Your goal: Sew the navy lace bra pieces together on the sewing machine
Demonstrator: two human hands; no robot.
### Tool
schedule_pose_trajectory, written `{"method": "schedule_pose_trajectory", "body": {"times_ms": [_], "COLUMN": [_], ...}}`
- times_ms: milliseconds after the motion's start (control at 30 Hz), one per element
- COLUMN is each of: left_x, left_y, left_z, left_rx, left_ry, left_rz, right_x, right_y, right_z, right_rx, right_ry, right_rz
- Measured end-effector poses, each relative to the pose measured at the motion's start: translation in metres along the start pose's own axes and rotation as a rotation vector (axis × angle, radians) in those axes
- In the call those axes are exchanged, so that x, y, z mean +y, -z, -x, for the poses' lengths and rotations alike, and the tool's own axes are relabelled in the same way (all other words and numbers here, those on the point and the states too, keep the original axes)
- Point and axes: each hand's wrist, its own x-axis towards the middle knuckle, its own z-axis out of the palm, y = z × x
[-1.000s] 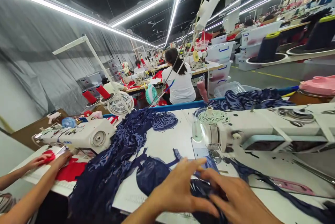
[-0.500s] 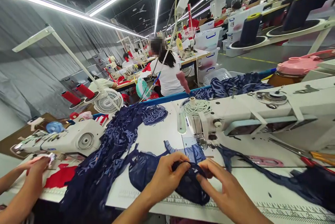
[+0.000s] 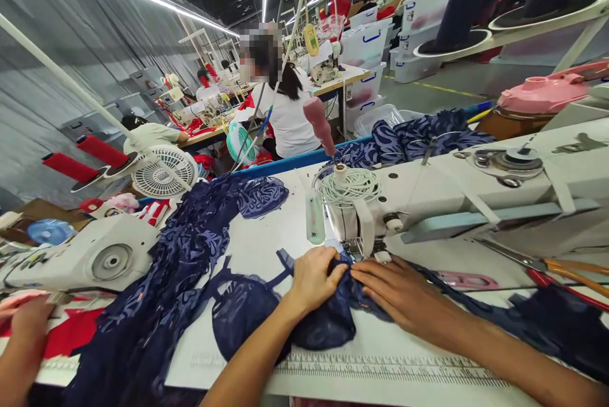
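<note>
A navy mesh bra (image 3: 326,324) lies across the front of the sewing machine bed, one cup spread out to the left. My left hand (image 3: 314,280) pinches its upper edge between thumb and fingers, just in front of the presser foot (image 3: 364,248). Close beside it, my right hand (image 3: 404,296) is closed on the same edge, its long fingers pointing left and partly covering the fabric. The fingertips of both hands almost meet. Under the machine head (image 3: 349,220), the needle area is partly hidden.
A long heap of navy fabric pieces (image 3: 190,255) lies left. Orange-handled scissors (image 3: 537,261) and a navy strap bundle (image 3: 556,331) lie right. A printed ruler (image 3: 380,366) runs along the front edge. Another person's hand (image 3: 28,331) works with red cloth (image 3: 71,331) at the neighbouring machine.
Both hands have carried the bra's edge up and away from me to the presser foot. Before, they held it nearer the front ruler. The camera view has shifted too.
</note>
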Motion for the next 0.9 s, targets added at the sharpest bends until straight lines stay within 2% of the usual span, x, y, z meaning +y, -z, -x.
{"method": "schedule_pose_trajectory", "body": {"times_ms": [100, 233, 333, 533, 900], "left_x": [-0.002, 0.006, 0.013, 0.014, 0.013], "left_y": [-0.006, 0.006, 0.015, 0.014, 0.013], "left_z": [0.021, 0.042, 0.035, 0.008, 0.002], "left_rx": [0.006, 0.006, -0.002, -0.172, -0.256], "left_ry": [0.039, 0.046, 0.098, 0.190, 0.258], "left_rz": [0.015, 0.141, 0.218, 0.124, 0.093], "right_x": [0.001, -0.019, -0.024, -0.020, -0.020], "right_y": [-0.011, -0.013, -0.012, -0.010, -0.011], "right_z": [0.009, 0.018, 0.019, 0.014, 0.016], "right_rx": [0.002, 0.048, 0.039, 0.039, 0.041], "right_ry": [0.011, 0.012, 0.006, -0.007, -0.025], "right_rz": [0.007, -0.079, -0.122, -0.141, -0.159]}}
